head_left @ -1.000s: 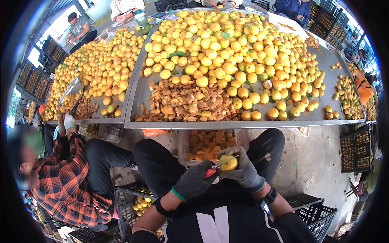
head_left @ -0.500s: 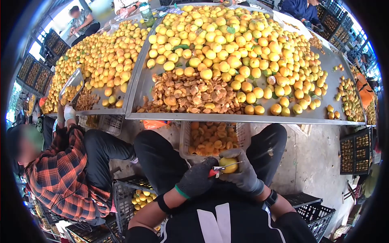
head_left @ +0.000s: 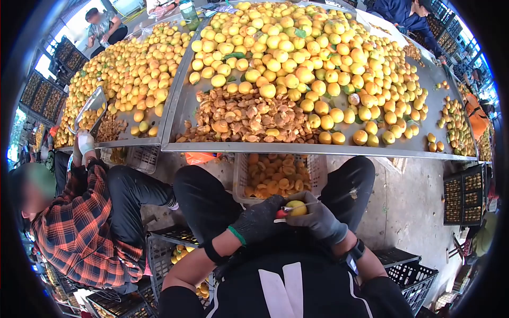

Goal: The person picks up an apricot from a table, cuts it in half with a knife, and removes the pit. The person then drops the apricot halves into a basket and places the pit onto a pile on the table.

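Note:
My left hand (head_left: 256, 220), in a black glove with a green cuff, is closed around a small knife (head_left: 281, 213) with a red handle. Its thin blade lies across a yellow apricot (head_left: 298, 208). That apricot sits in the fingers of my right hand (head_left: 318, 222), which wears a grey glove. Both hands meet above my lap, just in front of a white plastic basket (head_left: 239, 183) of orange apricot halves (head_left: 273, 180) between my knees. Whether the blade has entered the flesh cannot be made out.
A metal table (head_left: 265, 148) ahead bears heaped whole apricots (head_left: 297, 58) and a brown pile of apricot pits (head_left: 249, 116). At left sits a co-worker in a plaid shirt (head_left: 74, 238). Black crates stand at left (head_left: 159, 259) and right (head_left: 413, 275).
Both hands have shifted slightly down with the apricot and knife. The apricot has turned a little in my right hand. The view has tilted slightly.

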Demonstrator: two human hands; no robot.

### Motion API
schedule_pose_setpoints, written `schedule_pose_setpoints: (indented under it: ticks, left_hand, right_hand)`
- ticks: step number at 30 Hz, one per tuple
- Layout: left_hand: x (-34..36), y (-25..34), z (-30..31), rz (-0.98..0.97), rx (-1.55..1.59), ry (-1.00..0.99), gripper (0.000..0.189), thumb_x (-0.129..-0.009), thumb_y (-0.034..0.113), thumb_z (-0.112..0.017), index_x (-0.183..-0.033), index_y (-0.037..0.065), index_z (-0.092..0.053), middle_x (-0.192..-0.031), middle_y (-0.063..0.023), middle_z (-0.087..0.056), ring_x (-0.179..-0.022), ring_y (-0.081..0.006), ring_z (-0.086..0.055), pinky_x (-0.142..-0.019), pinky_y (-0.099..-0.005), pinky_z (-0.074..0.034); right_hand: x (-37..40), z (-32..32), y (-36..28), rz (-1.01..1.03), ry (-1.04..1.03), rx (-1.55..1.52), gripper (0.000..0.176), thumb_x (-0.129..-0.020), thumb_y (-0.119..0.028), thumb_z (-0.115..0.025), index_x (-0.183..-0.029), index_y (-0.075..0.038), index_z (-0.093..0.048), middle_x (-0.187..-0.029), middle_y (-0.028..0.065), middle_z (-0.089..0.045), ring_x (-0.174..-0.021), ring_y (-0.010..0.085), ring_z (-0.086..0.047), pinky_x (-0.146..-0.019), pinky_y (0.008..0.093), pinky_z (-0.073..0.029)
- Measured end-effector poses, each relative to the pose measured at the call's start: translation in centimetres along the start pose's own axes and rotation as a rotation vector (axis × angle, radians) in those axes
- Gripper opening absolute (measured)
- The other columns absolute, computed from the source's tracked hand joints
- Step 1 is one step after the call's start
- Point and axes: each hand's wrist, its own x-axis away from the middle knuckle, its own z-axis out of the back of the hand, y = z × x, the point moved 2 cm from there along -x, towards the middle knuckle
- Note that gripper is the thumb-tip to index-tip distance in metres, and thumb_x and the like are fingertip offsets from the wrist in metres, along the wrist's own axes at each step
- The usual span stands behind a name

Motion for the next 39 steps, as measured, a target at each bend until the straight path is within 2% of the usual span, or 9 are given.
schedule_pose_setpoints:
  ticks: [3,5,7,9,11,13,15,25,39]
  left_hand:
    - [-0.1,-0.3,0.2,-0.02,0.121,0.098,0.041,-0.081,0.022,-0.069,-0.112,0.003,-0.049,-0.093,-0.0176,-0.061,-0.085,-0.0333,-0.063,-0.075,-0.0405,-0.051]
    - [-0.3,-0.4,1.0,-0.049,0.227,0.171,0.041,-0.082,0.023,-0.069,-0.112,0.004,-0.048,-0.092,-0.0153,-0.06,-0.083,-0.0296,-0.063,-0.073,-0.0389,-0.051]
    - [0.0,-0.7,2.5,0.258,1.155,0.161,0.031,-0.084,0.007,-0.063,-0.109,0.009,-0.046,-0.08,-0.007,-0.058,-0.055,-0.0133,-0.054,-0.05,-0.025,-0.046]
    - [0.0,0.4,3.3,0.192,1.146,0.238,0.028,-0.084,0.001,-0.06,-0.108,0.009,-0.046,-0.077,-0.0038,-0.057,-0.046,-0.0067,-0.046,-0.04,-0.019,-0.036]
    - [0.5,0.7,3.3,-0.051,0.421,0.308,0.027,-0.085,0.002,-0.06,-0.107,0.008,-0.045,-0.071,-0.0011,-0.054,-0.048,-0.0064,-0.048,-0.042,-0.0207,-0.039]
    - [1.0,1.4,2.7,-0.067,0.35,0.305,0.028,-0.084,0.007,-0.064,-0.108,0.006,-0.049,-0.071,-0.0051,-0.058,-0.048,-0.0149,-0.055,-0.045,-0.027,-0.043]
    - [1.6,2.8,2.6,-0.132,-0.076,0.32,0.04,-0.081,0.021,-0.071,-0.114,0.007,-0.054,-0.079,-0.0166,-0.062,-0.071,-0.0339,-0.064,-0.062,-0.0396,-0.05]
    - [3.2,1.7,1.1,-0.19,-0.348,0.234,0.035,-0.076,0.022,-0.067,-0.107,0.005,-0.064,-0.083,-0.0143,-0.065,-0.071,-0.0312,-0.063,-0.062,-0.0406,-0.051]
    - [3.8,2.0,0.8,-0.21,-0.324,0.273,0.036,-0.076,0.018,-0.063,-0.109,0.006,-0.063,-0.091,-0.0137,-0.066,-0.078,-0.0293,-0.065,-0.065,-0.0394,-0.052]
  right_hand:
    - [-0.3,0.9,1.5,-0.125,-0.049,-0.058,0.052,-0.073,-0.004,-0.074,-0.117,-0.002,-0.047,-0.107,0.0075,-0.055,-0.098,0.0183,-0.057,-0.089,0.0271,-0.046]
    - [-0.6,1.9,2.4,0.06,0.065,-0.248,0.055,-0.071,-0.005,-0.076,-0.118,-0.003,-0.047,-0.109,0.0084,-0.055,-0.102,0.019,-0.056,-0.092,0.0305,-0.047]
    - [-0.8,2.6,1.9,0.092,0.092,-0.341,0.057,-0.07,-0.007,-0.077,-0.118,-0.004,-0.048,-0.115,0.0096,-0.054,-0.106,0.0218,-0.057,-0.095,0.0353,-0.047]
    - [-0.2,1.9,0.0,0.261,0.001,-0.791,0.057,-0.07,-0.007,-0.077,-0.119,-0.006,-0.048,-0.119,0.0094,-0.053,-0.107,0.0233,-0.057,-0.095,0.0377,-0.047]
    - [-0.1,2.0,-0.7,0.241,-0.058,-0.8,0.059,-0.069,-0.006,-0.078,-0.119,-0.009,-0.048,-0.121,0.0083,-0.053,-0.108,0.0236,-0.058,-0.095,0.0377,-0.047]
    - [-0.4,1.8,-1.0,0.313,-0.074,-0.643,0.062,-0.066,-0.006,-0.082,-0.118,-0.009,-0.048,-0.12,0.0075,-0.053,-0.108,0.0228,-0.057,-0.095,0.0381,-0.047]
    - [0.0,0.9,-2.0,0.357,-0.067,-0.592,0.063,-0.064,-0.007,-0.083,-0.117,-0.009,-0.048,-0.118,0.007,-0.054,-0.108,0.0228,-0.057,-0.095,0.0373,-0.047]
    - [1.0,-0.5,-3.5,0.516,-0.114,-0.282,0.059,-0.068,0.0,-0.08,-0.117,-0.01,-0.048,-0.107,0.0086,-0.056,-0.098,0.0168,-0.055,-0.085,0.0294,-0.046]
    - [1.7,-1.0,-3.2,0.501,-0.125,-0.323,0.059,-0.068,0.004,-0.079,-0.115,-0.01,-0.047,-0.112,0.0094,-0.054,-0.1,0.0158,-0.054,-0.084,0.0274,-0.046]
